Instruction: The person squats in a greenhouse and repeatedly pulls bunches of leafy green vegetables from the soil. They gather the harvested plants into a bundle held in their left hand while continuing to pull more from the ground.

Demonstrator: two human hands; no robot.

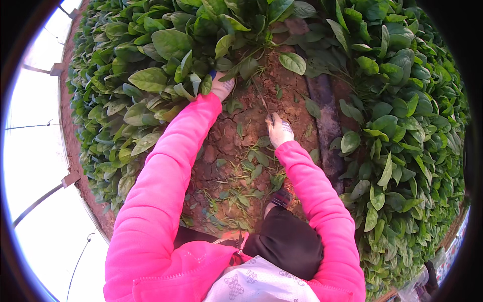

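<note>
My left hand (223,86), in a pale printed glove, reaches into the edge of a dense stand of spinach-like leafy plants (171,44). Leaves cover its fingers, so whether it grips any stems cannot be seen. A bit of blue shows beside that hand. Lower and to the right, my right hand (280,131) is in a similar glove with dirt-darkened fingertips. It is closed around the near end of a thin-shafted hand tool (260,93), which slants up and left over the soil. The tool's far end is lost among drooping leaves (249,68).
Cracked reddish soil (226,132) strewn with cut leaves and stems (241,192) lies between my arms. A dark strip (327,113) runs along the right side, beside another thick leafy bed (400,124). My bent knee (286,241) is close below. Pale sheeting (34,151) curves at far left.
</note>
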